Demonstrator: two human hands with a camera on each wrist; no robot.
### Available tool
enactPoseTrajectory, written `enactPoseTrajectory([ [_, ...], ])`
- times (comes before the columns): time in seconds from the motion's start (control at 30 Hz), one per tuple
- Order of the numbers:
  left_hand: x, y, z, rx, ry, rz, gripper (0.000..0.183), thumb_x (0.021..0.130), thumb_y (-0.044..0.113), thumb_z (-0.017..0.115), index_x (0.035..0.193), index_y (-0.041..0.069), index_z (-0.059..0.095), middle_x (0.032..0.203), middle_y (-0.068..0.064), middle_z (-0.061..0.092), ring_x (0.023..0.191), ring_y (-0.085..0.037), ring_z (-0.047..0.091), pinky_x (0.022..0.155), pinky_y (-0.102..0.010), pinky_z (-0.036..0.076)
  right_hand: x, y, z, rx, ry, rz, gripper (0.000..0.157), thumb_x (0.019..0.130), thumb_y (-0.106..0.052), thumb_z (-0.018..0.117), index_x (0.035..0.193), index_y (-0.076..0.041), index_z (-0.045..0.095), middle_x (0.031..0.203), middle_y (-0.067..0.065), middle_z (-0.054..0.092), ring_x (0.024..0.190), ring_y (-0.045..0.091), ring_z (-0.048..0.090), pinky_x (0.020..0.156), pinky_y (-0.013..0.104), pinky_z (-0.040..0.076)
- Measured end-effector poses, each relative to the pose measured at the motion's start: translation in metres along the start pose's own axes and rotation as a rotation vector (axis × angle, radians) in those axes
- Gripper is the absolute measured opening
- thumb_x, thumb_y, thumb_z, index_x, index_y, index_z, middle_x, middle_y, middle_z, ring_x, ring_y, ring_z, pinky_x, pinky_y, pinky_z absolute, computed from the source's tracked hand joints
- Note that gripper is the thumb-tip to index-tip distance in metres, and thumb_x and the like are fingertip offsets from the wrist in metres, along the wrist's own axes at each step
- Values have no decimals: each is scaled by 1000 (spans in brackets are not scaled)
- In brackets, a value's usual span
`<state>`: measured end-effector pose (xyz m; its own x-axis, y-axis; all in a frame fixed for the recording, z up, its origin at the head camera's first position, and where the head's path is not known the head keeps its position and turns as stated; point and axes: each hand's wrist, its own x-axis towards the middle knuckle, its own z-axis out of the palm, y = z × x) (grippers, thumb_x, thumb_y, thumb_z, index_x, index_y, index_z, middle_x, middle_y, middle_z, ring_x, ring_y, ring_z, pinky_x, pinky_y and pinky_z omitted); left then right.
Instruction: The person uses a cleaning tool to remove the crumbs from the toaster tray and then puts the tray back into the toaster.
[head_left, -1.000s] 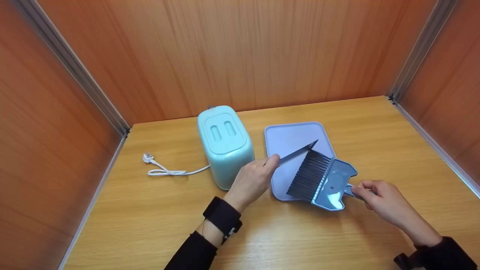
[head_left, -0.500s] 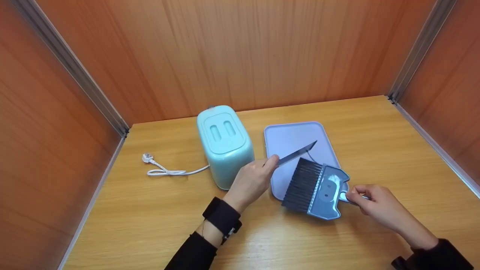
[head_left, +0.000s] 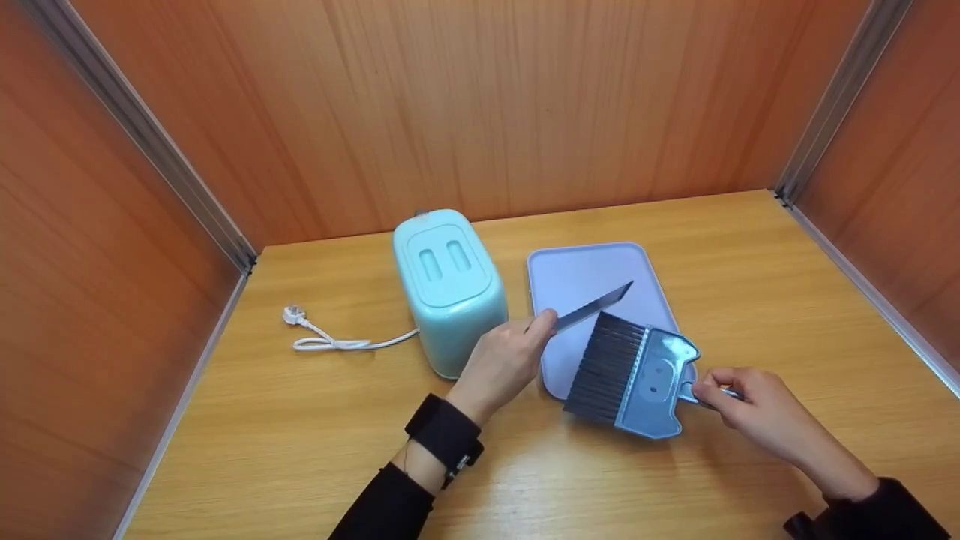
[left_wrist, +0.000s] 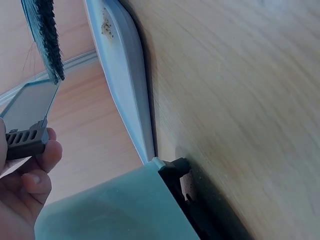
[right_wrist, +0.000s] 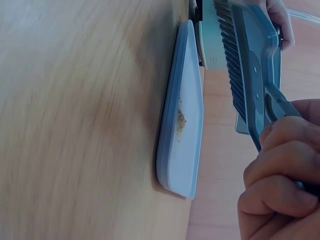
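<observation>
My left hand [head_left: 504, 361] grips a thin flat crumb tray [head_left: 596, 306] by its dark slotted end [left_wrist: 25, 142], holding it tilted above the lavender serving tray [head_left: 577, 270]. A blue hand brush [head_left: 652, 382] with dark bristles is in my right hand [head_left: 757, 405], fingers curled round its narrow handle. In the head view the bristles [head_left: 606, 367] cover the serving tray's near right part. Seen from the left wrist, their tips are right at the crumb tray's far edge. Brown crumbs [right_wrist: 180, 121] lie on the serving tray, hidden behind the brush in the head view.
A mint-green toaster [head_left: 450, 292] stands just left of the serving tray, close beside my left hand. Its white cord [head_left: 345, 344] and plug [head_left: 293, 315] lie on the wooden table [head_left: 300, 427] to the left. Wood-grain panels [head_left: 480, 112] enclose the back and sides.
The brush has moved slightly left and toward me with my right hand, its bristles shifting down from the crumb tray's tip. My left hand and the crumb tray have stayed nearly still.
</observation>
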<state>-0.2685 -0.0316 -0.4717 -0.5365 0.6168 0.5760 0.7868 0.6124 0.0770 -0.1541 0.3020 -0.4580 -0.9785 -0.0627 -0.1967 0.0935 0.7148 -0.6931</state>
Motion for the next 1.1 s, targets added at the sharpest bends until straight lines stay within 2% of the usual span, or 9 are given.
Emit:
enactPoseTrajectory([
  [0.2, -1, -2, 1, -11, -22, -30, 8, 114, 17, 52, 115, 11, 57, 70, 1, 51, 62, -12, 49, 54, -25, 43, -3, -3, -4, -83, 154, -43, 36, 111, -37, 59, 88, -10, 64, 65, -4, 42, 61, 12, 42, 55, 25, 29],
  [0.47, -1, -3, 1, -8, -29, -42, 8, 114, 17, 54, 114, 11, 57, 70, 1, 53, 61, -12, 52, 52, -25, 43, -3, -2, -3, -100, 235, -52, 34, 111, -35, 60, 89, -9, 64, 65, -5, 41, 58, 11, 39, 55, 26, 29],
  [0.67, -2, -3, -1, -18, -28, -45, 8, 114, 18, 53, 114, 11, 57, 68, 2, 50, 59, -12, 49, 51, -22, 37, -3, -1, -2, -105, 247, -38, 35, 111, -36, 58, 90, -9, 64, 67, -4, 42, 60, 13, 41, 56, 26, 29],
  [1.1, 2, 0, -5, -24, -65, -53, 11, 115, 19, 51, 118, 10, 57, 70, 2, 50, 60, -10, 46, 53, -20, 34, 2, 4, -2, -87, 209, -27, 35, 111, -36, 58, 91, -8, 65, 69, -3, 43, 62, 13, 42, 57, 26, 30],
])
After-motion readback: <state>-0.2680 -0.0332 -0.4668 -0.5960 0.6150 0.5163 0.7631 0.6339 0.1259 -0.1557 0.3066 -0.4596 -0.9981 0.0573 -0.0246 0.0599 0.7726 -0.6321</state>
